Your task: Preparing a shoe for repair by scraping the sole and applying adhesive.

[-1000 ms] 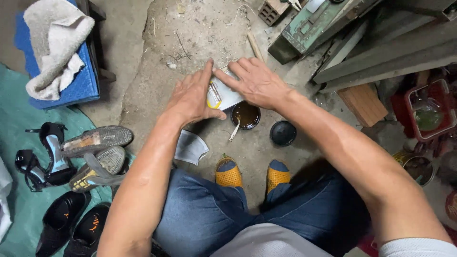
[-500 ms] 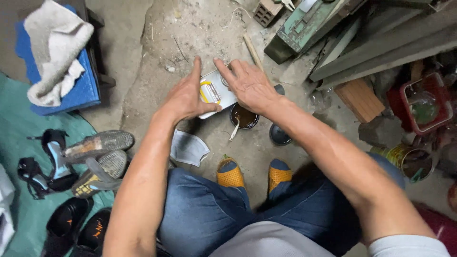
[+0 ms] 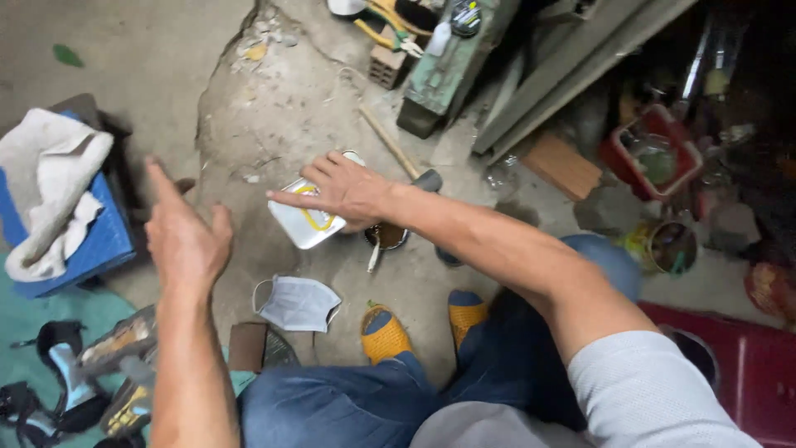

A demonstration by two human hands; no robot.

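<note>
My right hand (image 3: 347, 189) grips a flat rectangular metal tin (image 3: 305, 220) with a yellow mark on its face, held tilted above the cracked concrete floor. Just below that hand stands a small round can (image 3: 385, 236) of brown liquid with a stick (image 3: 374, 257) poking out of it. My left hand (image 3: 184, 236) is raised off to the left, fingers spread, holding nothing and apart from the tin. A grey face mask (image 3: 295, 302) lies on the floor between my left arm and my yellow-toed socks (image 3: 384, 333).
A blue stool (image 3: 91, 241) with a white rag (image 3: 46, 187) stands at the left. Several shoes (image 3: 79, 373) lie on a green mat at lower left. A hammer (image 3: 402, 158), a green metal box (image 3: 448, 70), a wooden block (image 3: 564, 166) and red containers (image 3: 655, 153) crowd the far right.
My left hand has let go of the tin and swung out to the left, open. My right hand keeps hold of the tin. The view has shifted and tilted.
</note>
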